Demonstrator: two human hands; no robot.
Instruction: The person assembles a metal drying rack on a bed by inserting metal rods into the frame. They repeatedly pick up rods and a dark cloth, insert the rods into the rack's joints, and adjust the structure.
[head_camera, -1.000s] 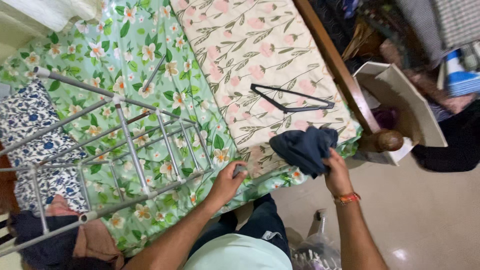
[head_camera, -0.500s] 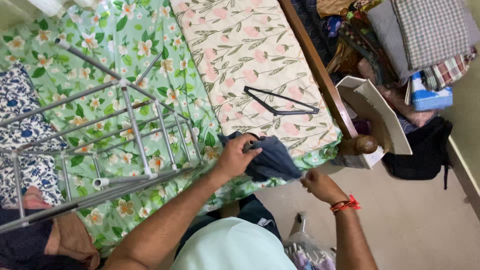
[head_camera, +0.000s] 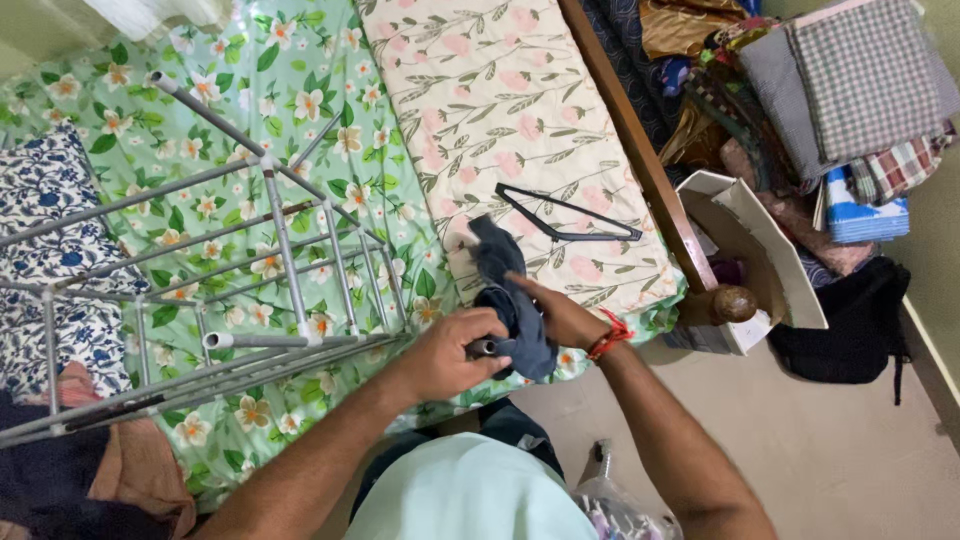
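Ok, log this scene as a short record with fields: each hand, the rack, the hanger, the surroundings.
left hand: grips the end of the grey metal rack
right hand: on the dark blue cloth, at that same rack end
rack: lies across the green floral sheet
black hanger: flat on the cream floral cover, untouched
surroundings: open cardboard box and folded fabrics beside the bed

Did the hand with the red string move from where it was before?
Yes. The right hand went from the bed's corner, near the wooden knob, leftward onto the dark blue cloth, close to the left hand.
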